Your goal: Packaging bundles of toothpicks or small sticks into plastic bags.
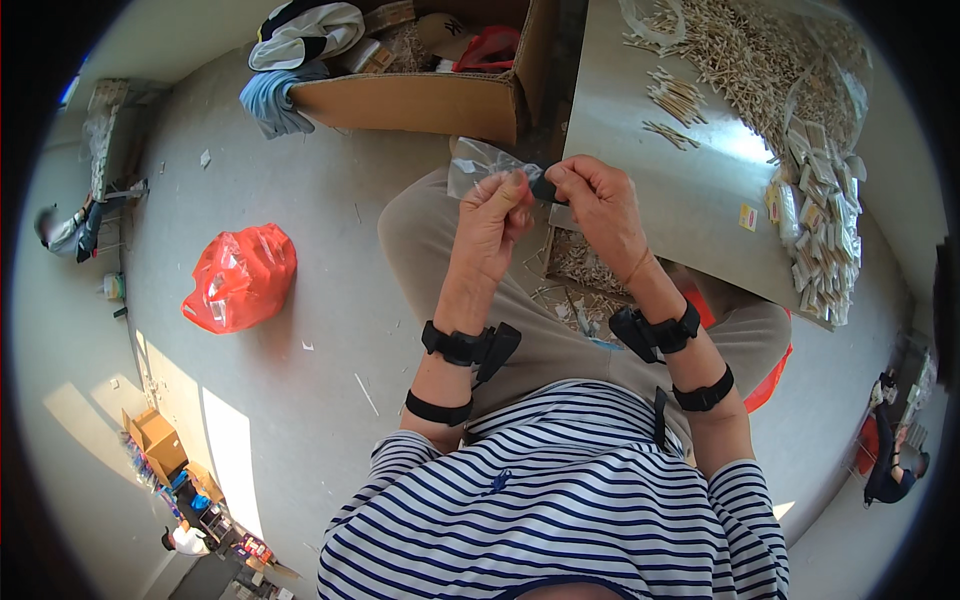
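Note:
In front of my knees my left hand [495,212] is closed, pinching a clear plastic bag [472,165] that sticks out past its fingertips. Close beside it, my right hand [600,200] has its thumb and fingers pressed together on a small dark piece [543,186] between the two hands. What that piece is, and whether it joins the bag, I cannot make out. To the right, the metal-topped table [620,150] carries a big heap of thin sticks like cotton swabs [735,55]. Two small bunches of sticks [676,97] lie apart from the heap.
Filled clear packets [825,225] pile up along the table's right side. A cardboard box [410,105] with clothes and a cap stands ahead. On the floor at left sits a red plastic bag [242,280]. Below the table is a tray of sticks [585,262]. Other people work farther off.

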`<state>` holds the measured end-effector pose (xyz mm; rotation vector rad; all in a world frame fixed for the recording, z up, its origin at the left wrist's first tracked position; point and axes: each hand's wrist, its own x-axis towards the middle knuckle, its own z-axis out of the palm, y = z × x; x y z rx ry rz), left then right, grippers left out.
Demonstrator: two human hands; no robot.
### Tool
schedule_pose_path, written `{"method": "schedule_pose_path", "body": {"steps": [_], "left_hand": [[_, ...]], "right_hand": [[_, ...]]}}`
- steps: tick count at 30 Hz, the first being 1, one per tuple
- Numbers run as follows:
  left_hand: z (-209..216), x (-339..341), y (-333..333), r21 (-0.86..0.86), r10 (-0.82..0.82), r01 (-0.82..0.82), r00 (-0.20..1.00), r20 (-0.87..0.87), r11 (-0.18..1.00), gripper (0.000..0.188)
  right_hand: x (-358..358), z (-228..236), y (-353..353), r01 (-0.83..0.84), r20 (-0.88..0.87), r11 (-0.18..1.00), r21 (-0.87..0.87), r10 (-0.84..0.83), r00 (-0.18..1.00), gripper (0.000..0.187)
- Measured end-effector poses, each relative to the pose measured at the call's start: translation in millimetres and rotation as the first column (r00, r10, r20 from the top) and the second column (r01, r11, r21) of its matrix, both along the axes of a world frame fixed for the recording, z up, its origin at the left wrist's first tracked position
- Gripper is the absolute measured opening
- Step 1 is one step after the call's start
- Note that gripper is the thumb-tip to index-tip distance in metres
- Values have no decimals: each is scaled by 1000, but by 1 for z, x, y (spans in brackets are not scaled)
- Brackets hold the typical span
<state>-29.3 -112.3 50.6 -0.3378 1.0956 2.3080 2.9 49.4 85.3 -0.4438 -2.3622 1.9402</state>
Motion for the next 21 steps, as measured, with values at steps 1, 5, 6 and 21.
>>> {"method": "schedule_pose_path", "body": {"steps": [1,5,6,21], "left_hand": [[-5,-4,-1,2,-3,3,1000,1,1000,19],[-49,-29,-11,-345,117,-140,989,-88,928,22],[-60,-34,-13,-432,141,-168,986,-94,886,23],[-108,-34,12,-428,131,-159,987,-95,890,31]], "right_hand": [[-1,-10,5,3,1,1000,2,-3,1000,19],[6,-60,16,-14,-102,873,488,73,992,24],[8,-68,17,-61,-26,804,591,94,995,33],[17,-83,16,-134,37,689,712,154,987,58]]}}
